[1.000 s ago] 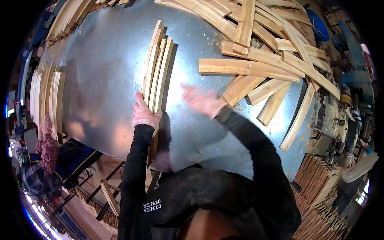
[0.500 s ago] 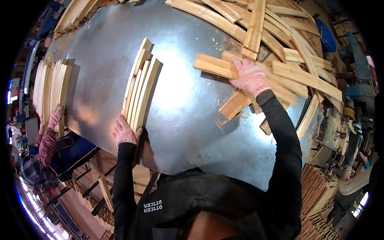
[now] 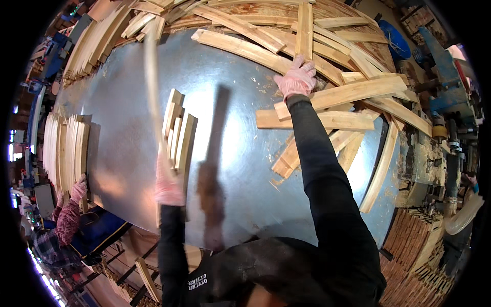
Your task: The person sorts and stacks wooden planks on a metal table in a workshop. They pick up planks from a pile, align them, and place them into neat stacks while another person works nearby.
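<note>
In my left hand (image 3: pixel 169 188), which is closed, a long thin wooden strip (image 3: pixel 153 84) stands raised over the table, blurred by motion. Close beside that hand, a small group of wooden strips (image 3: pixel 179 135) lies side by side, partly hidden by it. My right hand (image 3: pixel 297 81), in a pinkish glove, reaches to the loose pile with fingers spread, touching the near end of a wooden board (image 3: pixel 304 30). Below it, two planks lie one over the other: an upper plank (image 3: pixel 348 94) and a lower plank (image 3: pixel 317 119).
A shiny metal tabletop (image 3: pixel 128 112) spreads beneath everything. At the left edge, a co-worker's gloved hand (image 3: pixel 79 189) touches a neat row of strips (image 3: pixel 66 148). More stacked strips (image 3: pixel 99 38) stand far left. Machinery (image 3: pixel 450 97) and stacked wood (image 3: pixel 409 240) border the right side.
My right hand has let go of a plank, now on the pile, and moved up to another board. My left hand has raised a strip from beside the group. The whole view has shifted.
</note>
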The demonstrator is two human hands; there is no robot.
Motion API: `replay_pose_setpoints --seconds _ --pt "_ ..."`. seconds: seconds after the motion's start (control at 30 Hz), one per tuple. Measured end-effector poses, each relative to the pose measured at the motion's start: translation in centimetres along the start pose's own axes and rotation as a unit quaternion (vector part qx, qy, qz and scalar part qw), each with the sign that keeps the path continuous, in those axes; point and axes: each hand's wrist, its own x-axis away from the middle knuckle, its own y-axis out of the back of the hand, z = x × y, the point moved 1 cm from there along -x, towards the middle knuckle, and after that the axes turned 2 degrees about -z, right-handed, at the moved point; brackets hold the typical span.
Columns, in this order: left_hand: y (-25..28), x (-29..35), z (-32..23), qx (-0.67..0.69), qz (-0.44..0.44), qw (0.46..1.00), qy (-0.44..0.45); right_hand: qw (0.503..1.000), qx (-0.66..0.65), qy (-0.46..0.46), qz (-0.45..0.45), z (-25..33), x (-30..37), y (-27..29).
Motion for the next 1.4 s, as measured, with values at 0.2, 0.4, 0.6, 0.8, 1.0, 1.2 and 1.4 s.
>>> replay_pose_setpoints --seconds 0.2,0.4,0.6,0.8,1.0,1.2,1.4 --pt "22.3 -9.7 -3.9 -0.648 -0.099 0.753 0.052 0.998 -0.028 -0.022 0.056 -1.2 0.4 0.6" --pt "19.5 -9.2 -0.2 -0.811 -0.116 0.572 -0.030 0.564 -0.743 -0.137 0.334 -13.3 6.4 1.2" --pt "-0.9 0.7 7.7 0.119 0.227 0.954 0.154 0.499 -0.777 -0.077 0.376 -11.2 22.6 4.4" --pt "-15.6 6.7 9.6 -0.065 0.392 0.846 0.354 0.867 -0.387 -0.086 0.302 -11.1 30.1 7.0" --pt "-14.8 9.8 10.4 -0.004 0.259 0.888 0.381 0.820 -0.100 0.428 0.367 -11.2 29.7 11.0" --pt "-11.8 11.1 9.0 -0.178 0.263 0.920 0.229 0.882 0.090 0.462 0.009 -10.2 4.9 6.8" --pt "-3.5 12.0 6.8 -0.164 0.143 0.961 0.171 0.835 0.202 0.411 0.306 -5.9 0.2 4.9"
